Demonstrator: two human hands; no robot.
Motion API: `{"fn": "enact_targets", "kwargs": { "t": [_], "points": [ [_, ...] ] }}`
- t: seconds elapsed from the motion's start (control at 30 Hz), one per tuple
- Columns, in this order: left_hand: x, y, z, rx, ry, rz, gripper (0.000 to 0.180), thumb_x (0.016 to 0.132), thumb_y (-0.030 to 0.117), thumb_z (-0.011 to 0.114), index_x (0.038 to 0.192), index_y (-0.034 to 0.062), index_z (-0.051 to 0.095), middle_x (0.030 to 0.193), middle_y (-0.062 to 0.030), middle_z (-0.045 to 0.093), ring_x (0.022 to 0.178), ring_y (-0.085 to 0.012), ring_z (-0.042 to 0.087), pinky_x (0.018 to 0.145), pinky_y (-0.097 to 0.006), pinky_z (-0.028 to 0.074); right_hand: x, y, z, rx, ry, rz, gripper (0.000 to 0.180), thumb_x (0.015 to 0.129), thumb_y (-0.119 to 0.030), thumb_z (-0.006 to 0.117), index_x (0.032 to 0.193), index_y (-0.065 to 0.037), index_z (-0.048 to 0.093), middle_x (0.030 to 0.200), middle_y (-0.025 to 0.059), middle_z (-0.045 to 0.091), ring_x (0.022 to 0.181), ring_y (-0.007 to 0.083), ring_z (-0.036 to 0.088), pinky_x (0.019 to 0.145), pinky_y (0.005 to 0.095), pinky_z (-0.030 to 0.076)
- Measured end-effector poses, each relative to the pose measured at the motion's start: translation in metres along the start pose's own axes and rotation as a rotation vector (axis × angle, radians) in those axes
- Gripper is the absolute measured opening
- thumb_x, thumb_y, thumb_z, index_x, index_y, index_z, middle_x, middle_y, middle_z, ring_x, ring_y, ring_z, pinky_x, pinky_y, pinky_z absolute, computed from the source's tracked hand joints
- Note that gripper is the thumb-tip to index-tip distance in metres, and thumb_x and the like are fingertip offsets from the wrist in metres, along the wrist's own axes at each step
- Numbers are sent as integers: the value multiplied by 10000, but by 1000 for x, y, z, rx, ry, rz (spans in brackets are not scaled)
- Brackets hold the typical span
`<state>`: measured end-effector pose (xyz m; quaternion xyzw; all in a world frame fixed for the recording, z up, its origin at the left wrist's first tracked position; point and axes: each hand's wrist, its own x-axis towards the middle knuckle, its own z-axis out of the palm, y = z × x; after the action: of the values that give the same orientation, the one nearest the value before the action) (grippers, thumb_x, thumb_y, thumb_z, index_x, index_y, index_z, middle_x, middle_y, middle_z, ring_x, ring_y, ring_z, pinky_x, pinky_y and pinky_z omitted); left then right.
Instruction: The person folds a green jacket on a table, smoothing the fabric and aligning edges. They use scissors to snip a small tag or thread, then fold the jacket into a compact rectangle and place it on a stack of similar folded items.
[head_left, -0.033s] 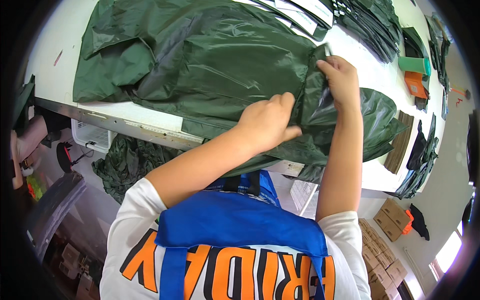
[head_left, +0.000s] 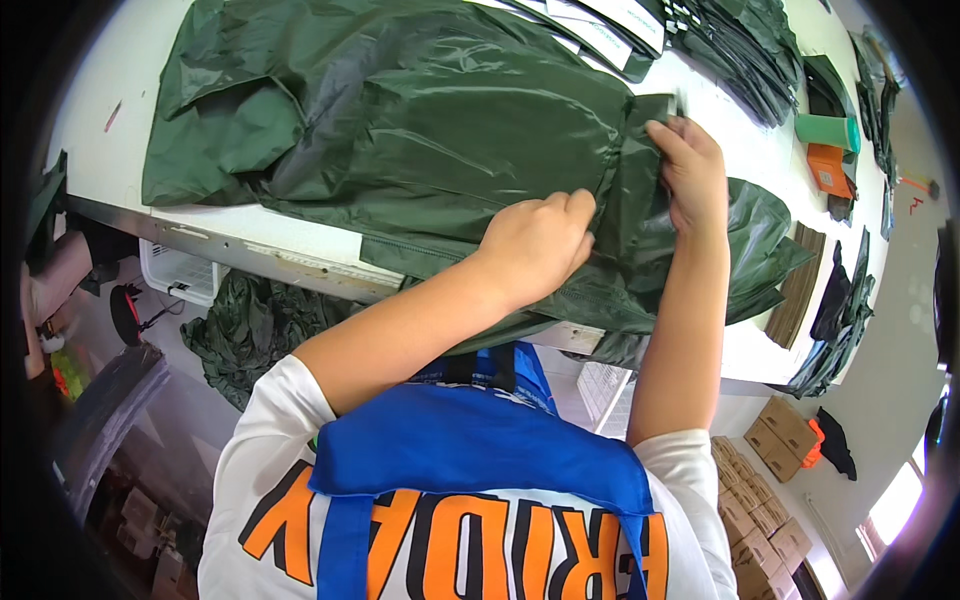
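A glossy dark green waterproof garment (head_left: 470, 130) lies spread across the white table, with a zipper-like strip along its near edge. My left hand (head_left: 540, 243) rests on its middle, fingers curled and closed on the cloth beside a crosswise seam. To its right, my right hand (head_left: 693, 170) pinches the far end of a narrow folded flap (head_left: 635, 190) of the same garment between thumb and fingers. The fingertips of my left hand are partly hidden against the fabric. Beyond my right forearm, more of the green cloth stretches to the right.
Dark flat pieces with white labels (head_left: 610, 30) lie at the table's far side. A green cylinder (head_left: 828, 131) and an orange box (head_left: 829, 170) stand at the right. Below the table edge are crumpled green cloth (head_left: 260, 330) and a white basket (head_left: 180, 270). Cardboard boxes (head_left: 765, 510) are stacked lower right.
My right hand has shifted slightly right, drawing the flap's far end with it. My left thumb, stretched out before, has come in closer to the fingers.
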<state>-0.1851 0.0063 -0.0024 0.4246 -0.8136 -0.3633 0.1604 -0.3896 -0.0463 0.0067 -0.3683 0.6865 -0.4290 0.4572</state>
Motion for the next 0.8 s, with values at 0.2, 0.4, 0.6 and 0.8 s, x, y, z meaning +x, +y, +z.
{"fn": "enact_targets", "kwargs": {
  "t": [0.2,0.4,0.6,0.8],
  "points": [
    [-24,16,18,-184,185,412,140,729,80,681,811,80,567,738,-51,560,656,-231,599,549,-325,497,-29,3,-17,540,156,177,68,871,-46,627,884,-72,565,676,-63,518,417,23,321,385,183,245],
    [-57,2,26,-183,-240,715,64,752,128,653,789,114,602,687,-12,498,616,-175,565,507,-307,476,-21,12,-27,732,23,199,63,866,-23,609,883,-56,559,675,-47,525,411,34,296,409,182,293],
    [-51,-2,16,-120,12,540,309,729,130,669,1030,197,676,671,-6,457,559,-174,517,454,-293,434,-18,14,-31,740,-24,207,71,863,-45,623,878,-59,554,660,-44,517,402,31,293,408,178,287],
    [-10,22,0,133,159,194,293,767,164,693,1056,133,662,727,-70,569,605,-235,580,543,-354,480,-50,-17,3,278,-426,62,262,883,-99,555,1139,-51,581,865,10,692,512,-11,323,449,145,240]
  ]
}}
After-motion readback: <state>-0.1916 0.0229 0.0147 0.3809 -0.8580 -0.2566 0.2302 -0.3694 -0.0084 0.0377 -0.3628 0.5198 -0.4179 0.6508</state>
